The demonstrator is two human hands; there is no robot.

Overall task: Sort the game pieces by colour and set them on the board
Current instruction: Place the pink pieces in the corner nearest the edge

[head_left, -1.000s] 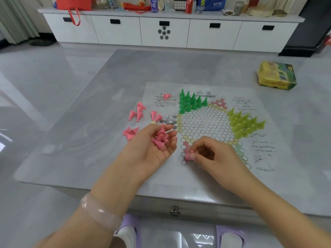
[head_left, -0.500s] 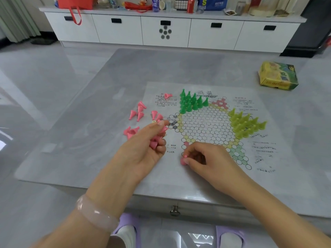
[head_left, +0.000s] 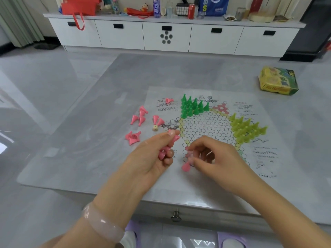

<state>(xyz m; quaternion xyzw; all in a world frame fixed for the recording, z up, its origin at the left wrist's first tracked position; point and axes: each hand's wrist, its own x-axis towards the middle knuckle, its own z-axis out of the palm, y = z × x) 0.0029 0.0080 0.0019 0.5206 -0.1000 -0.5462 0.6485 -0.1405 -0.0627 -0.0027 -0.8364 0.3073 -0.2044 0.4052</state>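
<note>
head view: the left hand (head_left: 152, 156) is curled shut around a small bunch of pink pieces (head_left: 165, 149), its grip pressed together on them just above the counter (head_left: 80, 140). the right hand (head_left: 215, 158) hovers low over the near point of the board (head_left: 206, 126), fingertips (head_left: 192, 161) pinched on one pink piece (head_left: 185, 166) whose wide base shows at the board's near corner. green pieces (head_left: 192, 106) stand packed in the far-left point, yellow-green pieces (head_left: 245, 128) fill the right point, and more loose pink pieces (head_left: 138, 118) lie tipped over on the counter left of the board, one (head_left: 169, 100) on the printed sheet itself. a small die (head_left: 155, 127) sits near them.

to do this step well, i judge the piece should go down base first, upright, square on one circle of the near point, starting from the tip so later pieces do not knock it. the left hand should stay closed and near, feeding one piece at a time.

writing: the board carries a heading and blocks of small print in what look like chinese characters, too small to read. the box (head_left: 278, 81) at the far right shows "16" on its corner. a blue bag (head_left: 214, 5) on the cabinet shows large letters, "s" legible. a red can (head_left: 191, 8) stands beside it, label unreadable.
</note>
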